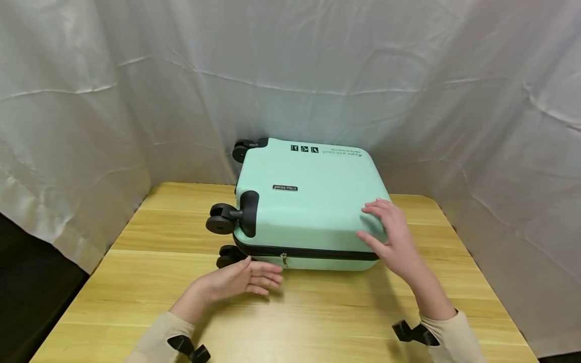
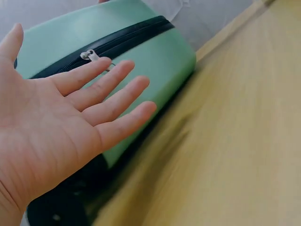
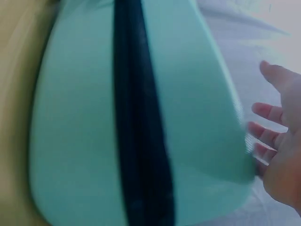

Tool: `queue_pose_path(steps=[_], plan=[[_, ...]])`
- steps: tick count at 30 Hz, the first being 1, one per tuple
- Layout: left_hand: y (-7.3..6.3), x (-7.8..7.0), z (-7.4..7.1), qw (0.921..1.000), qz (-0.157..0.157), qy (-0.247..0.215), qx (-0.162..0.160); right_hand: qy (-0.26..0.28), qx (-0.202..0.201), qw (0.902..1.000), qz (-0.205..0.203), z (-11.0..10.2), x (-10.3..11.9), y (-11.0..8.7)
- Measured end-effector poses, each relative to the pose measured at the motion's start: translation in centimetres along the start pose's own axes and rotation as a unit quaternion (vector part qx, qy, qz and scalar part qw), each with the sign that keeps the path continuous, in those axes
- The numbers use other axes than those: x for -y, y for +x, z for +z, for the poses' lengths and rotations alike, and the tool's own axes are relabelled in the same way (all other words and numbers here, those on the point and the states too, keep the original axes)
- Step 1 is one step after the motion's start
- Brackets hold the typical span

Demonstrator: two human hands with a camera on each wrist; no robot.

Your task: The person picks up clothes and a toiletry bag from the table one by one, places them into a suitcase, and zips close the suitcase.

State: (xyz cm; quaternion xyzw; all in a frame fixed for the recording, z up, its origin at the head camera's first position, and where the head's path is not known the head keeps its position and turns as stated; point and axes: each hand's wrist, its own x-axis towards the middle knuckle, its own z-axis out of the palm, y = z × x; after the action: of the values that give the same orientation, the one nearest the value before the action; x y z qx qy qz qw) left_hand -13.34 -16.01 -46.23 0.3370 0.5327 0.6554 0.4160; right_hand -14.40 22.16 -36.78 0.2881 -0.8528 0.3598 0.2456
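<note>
A mint-green hard-shell suitcase lies flat on the wooden table, its black wheels pointing left. A black zipper band runs along its near side, with a metal zipper pull towards the left end. My left hand is just in front of that side, fingers extended and palm turned up; in the left wrist view the fingers overlap the zipper. At the near right corner is my right hand, fingers spread over the shell. Whether its fingertips touch the shell I cannot tell.
The wooden table extends on both sides of the suitcase and in front of it. A grey-white curtain hangs close behind and along the sides. Dark cloth shows beyond the left edge.
</note>
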Motion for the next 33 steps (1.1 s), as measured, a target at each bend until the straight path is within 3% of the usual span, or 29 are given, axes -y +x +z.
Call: queue_pose_path(steps=[5, 11, 17, 21, 27, 33], plan=[[0.5, 1.0, -0.3, 0.9975, -0.014, -0.069, 0.009, -0.058, -0.027, 0.9976, -0.025, 1.5, -1.6, -0.1], [1.8, 1.5, 0.0, 0.9899, -0.015, -0.14, 0.018, -0.054, -0.069, 0.9955, -0.037, 2.2, -2.2, -0.3], [2.6, 1.6, 0.3, 0.9846, -0.003, -0.174, 0.005, -0.054, -0.09, 0.9929, -0.056, 2.6, -2.2, -0.3], [2.9, 1.6, 0.5, 0.9809, 0.001, -0.194, -0.01, -0.058, -0.104, 0.9906, -0.068, 2.8, -2.2, -0.3], [3.3, 1.4, 1.1, 0.9707, 0.009, -0.237, -0.04, -0.064, -0.099, 0.9916, -0.053, 2.8, -2.2, -0.4], [3.8, 1.1, 1.9, 0.9594, -0.006, -0.255, -0.12, -0.066, -0.111, 0.9892, -0.069, 3.0, -2.4, -0.3]])
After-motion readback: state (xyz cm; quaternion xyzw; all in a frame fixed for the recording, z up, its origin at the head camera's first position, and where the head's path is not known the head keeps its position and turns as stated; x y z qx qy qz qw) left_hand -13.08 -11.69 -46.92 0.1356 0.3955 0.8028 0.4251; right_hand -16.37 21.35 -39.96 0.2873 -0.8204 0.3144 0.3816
